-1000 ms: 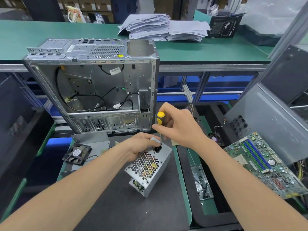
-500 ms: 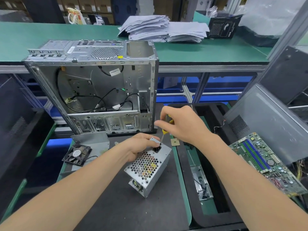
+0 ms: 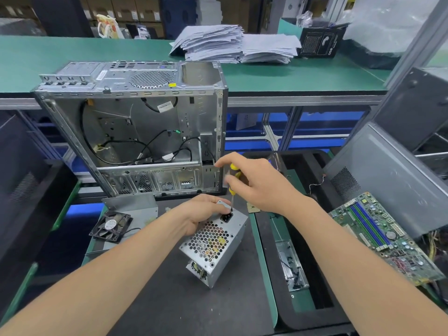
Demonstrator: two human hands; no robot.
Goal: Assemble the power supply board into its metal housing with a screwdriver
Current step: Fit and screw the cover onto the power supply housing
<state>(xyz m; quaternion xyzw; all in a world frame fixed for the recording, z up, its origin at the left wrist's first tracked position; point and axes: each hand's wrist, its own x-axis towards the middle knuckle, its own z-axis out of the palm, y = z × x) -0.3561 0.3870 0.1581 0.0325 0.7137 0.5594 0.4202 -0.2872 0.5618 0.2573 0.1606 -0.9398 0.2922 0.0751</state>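
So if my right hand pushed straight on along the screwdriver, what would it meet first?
The screwdriver in the right hand points down at the metal housing, beside its black power socket; it would likely meet the housing first, by the left hand.

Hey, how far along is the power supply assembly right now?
Done: the board already sits inside the metal housing, visible through the honeycomb grille. In hand: the left hand grips the housing while the right hand holds the screwdriver, tip at the corner beside the power socket. Left: seating that screw; I cannot tell how many more remain.
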